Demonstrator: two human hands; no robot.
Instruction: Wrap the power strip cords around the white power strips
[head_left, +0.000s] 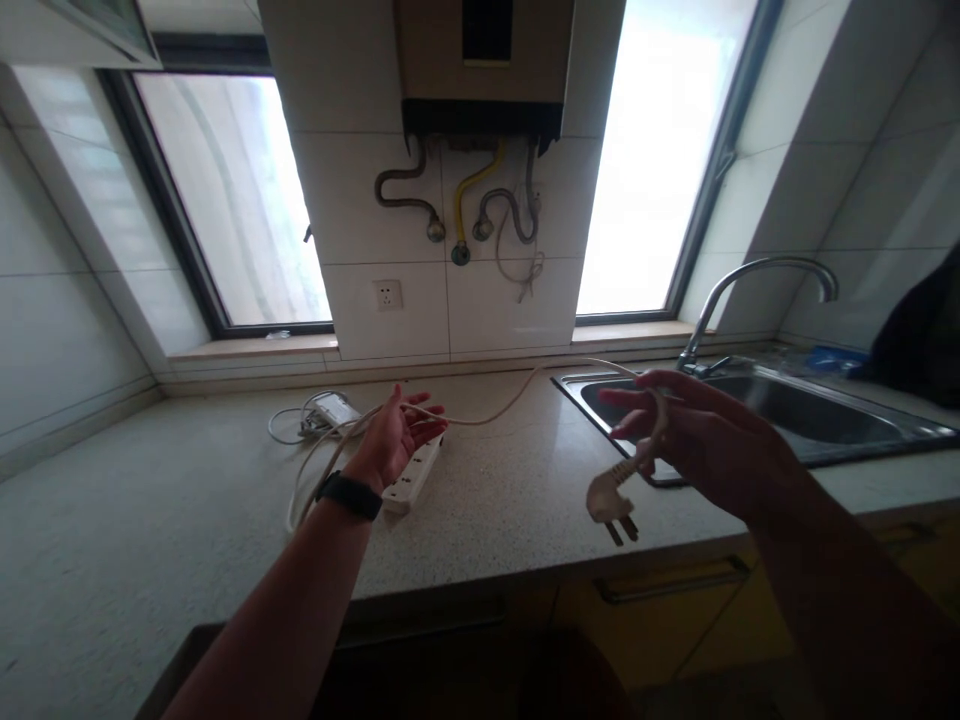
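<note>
My left hand (401, 432) is palm up with its fingers stretched out, and the white power cord (487, 420) is held across it at the thumb. Loops of the cord hang behind that wrist. Partly hidden behind my left hand, a white power strip (412, 480) lies on the counter. My right hand (686, 420), over the sink's left edge, has its fingers closed around the cord near its end. From it dangles the plug (611, 498), metal prongs pointing down. Between both hands the cord runs slack, reaching back toward the sink.
A white adapter (330, 410) with a grey cable rests on the counter (495, 520). To the right are a steel sink (795, 410) and a faucet (772, 265). A wall socket (388, 294) is below a water heater (480, 70) with pipes.
</note>
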